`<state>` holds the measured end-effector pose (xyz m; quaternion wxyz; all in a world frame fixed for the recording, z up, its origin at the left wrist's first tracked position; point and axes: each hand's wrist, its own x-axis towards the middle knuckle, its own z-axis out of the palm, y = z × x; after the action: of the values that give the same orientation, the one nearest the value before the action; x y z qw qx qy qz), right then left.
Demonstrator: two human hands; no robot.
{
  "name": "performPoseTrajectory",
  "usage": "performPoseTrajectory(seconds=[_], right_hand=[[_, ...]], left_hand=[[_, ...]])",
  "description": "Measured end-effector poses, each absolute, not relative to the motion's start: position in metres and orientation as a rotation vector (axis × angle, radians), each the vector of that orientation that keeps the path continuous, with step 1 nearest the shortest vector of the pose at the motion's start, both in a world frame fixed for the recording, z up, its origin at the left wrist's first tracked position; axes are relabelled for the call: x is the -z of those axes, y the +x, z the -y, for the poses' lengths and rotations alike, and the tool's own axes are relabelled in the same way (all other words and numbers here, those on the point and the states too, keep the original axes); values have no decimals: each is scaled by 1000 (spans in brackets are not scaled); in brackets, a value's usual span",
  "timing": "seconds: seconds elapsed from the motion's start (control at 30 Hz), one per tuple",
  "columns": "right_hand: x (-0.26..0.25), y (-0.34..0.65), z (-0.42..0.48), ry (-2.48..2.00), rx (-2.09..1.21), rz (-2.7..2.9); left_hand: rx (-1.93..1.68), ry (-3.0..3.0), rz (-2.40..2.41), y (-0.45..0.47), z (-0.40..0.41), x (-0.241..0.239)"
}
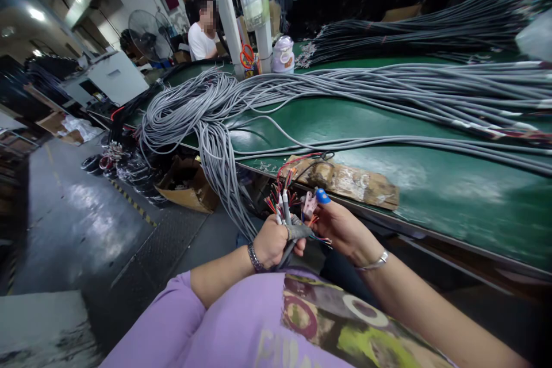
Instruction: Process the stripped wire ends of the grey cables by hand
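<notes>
My left hand [271,241] is closed around the ends of several grey cables [286,207]. Their thin coloured wires [276,195] fan out above the fist, and dark grey wrapping [298,232] covers a finger of this hand. Close by on the right, my right hand [345,230] pinches a small pale pink piece [309,205], whose exact kind I cannot make out. A blue cover [322,196] sits on one of its fingertips. Loose orange and blue wires lie just below that piece, between both hands.
Long grey cables [388,83] lie across the green table [452,195], coiled at left and hanging off its edge. A worn wooden board [353,184] lies by the front edge. Behind are black cables [388,37], a lidded jar [283,56] and a seated person [202,37]. A carton [190,184] stands below.
</notes>
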<state>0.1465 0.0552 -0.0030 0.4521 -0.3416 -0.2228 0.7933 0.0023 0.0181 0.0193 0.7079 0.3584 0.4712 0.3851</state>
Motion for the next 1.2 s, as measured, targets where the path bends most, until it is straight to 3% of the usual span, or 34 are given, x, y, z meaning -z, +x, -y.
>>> performPoseTrajectory(seconds=[1.2], right_hand=[[8,146,-56,-810,-1901,672]], left_hand=[[-840,813,-1139,9,-23,-20]])
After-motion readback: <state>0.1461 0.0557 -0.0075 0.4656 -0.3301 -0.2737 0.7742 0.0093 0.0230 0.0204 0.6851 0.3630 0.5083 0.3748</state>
